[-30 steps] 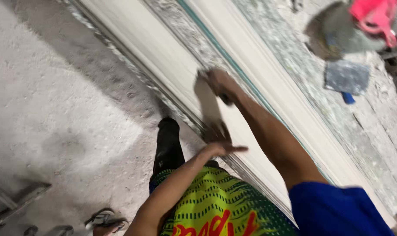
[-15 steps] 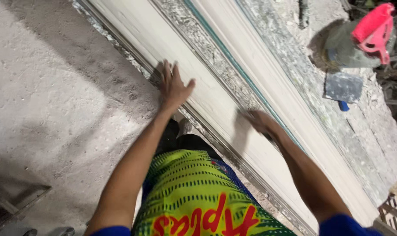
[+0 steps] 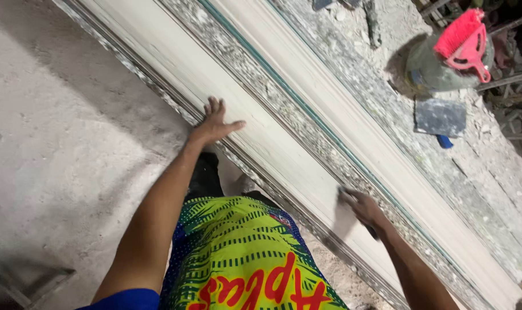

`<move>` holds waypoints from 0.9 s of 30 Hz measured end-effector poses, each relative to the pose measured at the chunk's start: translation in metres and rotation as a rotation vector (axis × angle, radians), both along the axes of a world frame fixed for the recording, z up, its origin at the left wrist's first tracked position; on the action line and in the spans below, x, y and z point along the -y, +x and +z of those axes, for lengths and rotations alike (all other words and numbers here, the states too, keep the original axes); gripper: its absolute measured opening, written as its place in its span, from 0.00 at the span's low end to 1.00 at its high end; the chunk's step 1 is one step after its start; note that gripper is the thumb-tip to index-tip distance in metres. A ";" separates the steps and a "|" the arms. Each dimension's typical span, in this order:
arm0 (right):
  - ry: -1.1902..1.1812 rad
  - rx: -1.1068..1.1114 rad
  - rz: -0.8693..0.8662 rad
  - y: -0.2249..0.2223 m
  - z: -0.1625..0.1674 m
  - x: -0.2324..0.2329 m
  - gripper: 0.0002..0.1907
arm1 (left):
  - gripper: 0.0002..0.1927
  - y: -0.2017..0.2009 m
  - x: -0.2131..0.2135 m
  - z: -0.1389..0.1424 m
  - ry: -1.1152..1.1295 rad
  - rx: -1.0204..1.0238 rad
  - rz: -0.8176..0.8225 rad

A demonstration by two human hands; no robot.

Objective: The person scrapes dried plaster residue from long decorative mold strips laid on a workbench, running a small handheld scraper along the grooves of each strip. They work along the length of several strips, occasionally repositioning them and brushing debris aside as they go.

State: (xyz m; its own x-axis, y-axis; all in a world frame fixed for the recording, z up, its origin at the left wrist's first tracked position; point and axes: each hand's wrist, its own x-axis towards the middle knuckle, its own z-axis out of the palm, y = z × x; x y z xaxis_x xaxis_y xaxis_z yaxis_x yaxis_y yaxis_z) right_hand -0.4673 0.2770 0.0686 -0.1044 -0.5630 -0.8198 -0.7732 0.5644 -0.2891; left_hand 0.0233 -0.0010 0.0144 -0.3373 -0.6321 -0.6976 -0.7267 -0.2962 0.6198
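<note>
Left hand [image 3: 215,123] flat, fingers spread, pressed on the near edge of the long white moulded plaster cornice strip [image 3: 284,138] lying diagonally on the dusty grey concrete floor [image 3: 60,149]. Right hand [image 3: 361,208] rests further down the strip; cannot tell if its grip holds anything, maybe a dark pad. Face looks smooth, edges rough and crusted, so finishing seems partway. Pink dustpan [image 3: 467,37] and grey trowel blade [image 3: 440,117] lie beyond.

A long whitish moulded panel [image 3: 307,123], dust-coated and edged with chipped grey strips and a thin green line, is laid flat, running from 11 to 4 o'clock.
</note>
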 end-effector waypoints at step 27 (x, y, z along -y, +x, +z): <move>-0.032 0.192 0.284 0.522 0.015 0.568 0.29 | 0.52 0.253 0.229 -0.002 -0.348 0.114 0.230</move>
State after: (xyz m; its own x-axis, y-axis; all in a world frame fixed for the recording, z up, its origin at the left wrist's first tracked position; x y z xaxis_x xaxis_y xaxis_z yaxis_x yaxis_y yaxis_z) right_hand 0.0548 -0.2909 0.0833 0.2144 -0.5736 -0.7906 -0.8281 0.3225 -0.4586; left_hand 0.2761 -0.2296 0.0128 -0.0932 -0.8859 -0.4544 -0.7358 -0.2462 0.6309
